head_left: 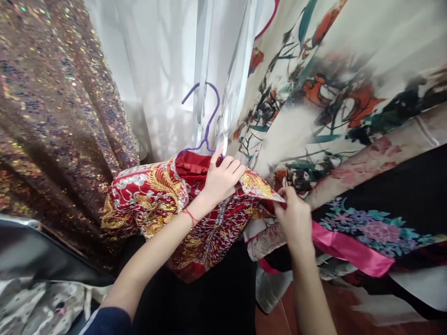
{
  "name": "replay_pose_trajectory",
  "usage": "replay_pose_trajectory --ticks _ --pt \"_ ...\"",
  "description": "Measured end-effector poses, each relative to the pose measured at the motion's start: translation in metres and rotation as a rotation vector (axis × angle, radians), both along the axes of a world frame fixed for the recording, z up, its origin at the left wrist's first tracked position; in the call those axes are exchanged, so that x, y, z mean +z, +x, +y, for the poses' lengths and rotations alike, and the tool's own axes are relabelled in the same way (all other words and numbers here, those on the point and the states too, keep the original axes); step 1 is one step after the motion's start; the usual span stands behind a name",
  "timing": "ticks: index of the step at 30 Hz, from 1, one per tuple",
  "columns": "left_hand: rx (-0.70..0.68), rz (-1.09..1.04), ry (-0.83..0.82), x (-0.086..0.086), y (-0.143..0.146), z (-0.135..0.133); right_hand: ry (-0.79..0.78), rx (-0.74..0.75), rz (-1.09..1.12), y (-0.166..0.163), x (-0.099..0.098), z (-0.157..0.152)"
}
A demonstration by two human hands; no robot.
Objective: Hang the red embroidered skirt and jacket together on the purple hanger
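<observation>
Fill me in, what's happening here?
A person has both hands on a red embroidered garment. The left hand is at the neck opening, close to the base of a purple hanger. The right hand pinches an outer edge. The hanger sits at the neck, and sequined fabric hangs off to the left.

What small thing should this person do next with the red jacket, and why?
Perhaps gently draw the red jacket outward with the right hand to straighten that side: those fingers pinch its edge, the cloth there stands lifted, and the left hand is by the neck opening, near the purple hanger, placed to steady it.
</observation>
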State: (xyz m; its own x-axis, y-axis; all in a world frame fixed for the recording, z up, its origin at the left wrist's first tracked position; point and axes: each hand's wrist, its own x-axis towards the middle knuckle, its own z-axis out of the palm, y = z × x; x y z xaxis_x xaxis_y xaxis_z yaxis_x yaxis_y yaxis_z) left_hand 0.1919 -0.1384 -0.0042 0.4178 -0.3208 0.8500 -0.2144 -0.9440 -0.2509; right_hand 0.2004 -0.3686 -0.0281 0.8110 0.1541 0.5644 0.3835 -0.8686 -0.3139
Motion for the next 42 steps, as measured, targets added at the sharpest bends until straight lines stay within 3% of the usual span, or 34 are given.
replay_pose_trajectory --ticks 3,5,7,11,15,18,21,22,25,28,35,42 --pt "0.004 -0.074 0.021 0.001 -0.003 0.003 -0.090 -0.225 0.163 -0.010 -0.040 0.008" --pt "-0.001 -0.088 0.028 0.000 -0.005 0.005 -0.079 -0.260 0.195 -0.015 -0.061 0.001" --pt "0.004 -0.095 0.026 0.000 -0.006 0.005 0.001 -0.291 0.094 -0.019 -0.072 -0.017" --pt "0.018 -0.067 -0.027 -0.002 -0.005 0.004 0.176 -0.376 -0.219 -0.039 -0.061 -0.050" --pt "-0.052 -0.017 -0.105 -0.011 -0.005 -0.005 0.075 -0.074 -0.272 -0.076 -0.052 -0.035" --pt "-0.164 -0.119 -0.326 -0.040 -0.022 -0.020 -0.015 0.046 -0.228 -0.097 -0.063 -0.011" --pt "-0.227 -0.309 -0.598 -0.091 -0.058 -0.039 0.056 0.020 -0.257 -0.105 -0.071 -0.003" --pt "-0.248 -0.281 -0.645 -0.109 -0.071 -0.045 0.075 0.015 -0.270 -0.107 -0.070 -0.003" --pt "-0.408 0.160 -0.609 -0.154 -0.100 -0.057 0.043 0.090 -0.295 -0.115 -0.061 -0.003" --pt "-0.553 0.526 -0.612 -0.176 -0.110 -0.062 -0.049 0.161 -0.321 -0.130 -0.051 0.005" --pt "-0.670 0.748 -0.720 -0.176 -0.112 -0.058 -0.113 0.156 -0.381 -0.150 -0.044 0.019" --pt "-0.743 0.860 -0.659 -0.149 -0.116 -0.049 -0.032 0.193 -0.340 -0.152 -0.041 0.006"
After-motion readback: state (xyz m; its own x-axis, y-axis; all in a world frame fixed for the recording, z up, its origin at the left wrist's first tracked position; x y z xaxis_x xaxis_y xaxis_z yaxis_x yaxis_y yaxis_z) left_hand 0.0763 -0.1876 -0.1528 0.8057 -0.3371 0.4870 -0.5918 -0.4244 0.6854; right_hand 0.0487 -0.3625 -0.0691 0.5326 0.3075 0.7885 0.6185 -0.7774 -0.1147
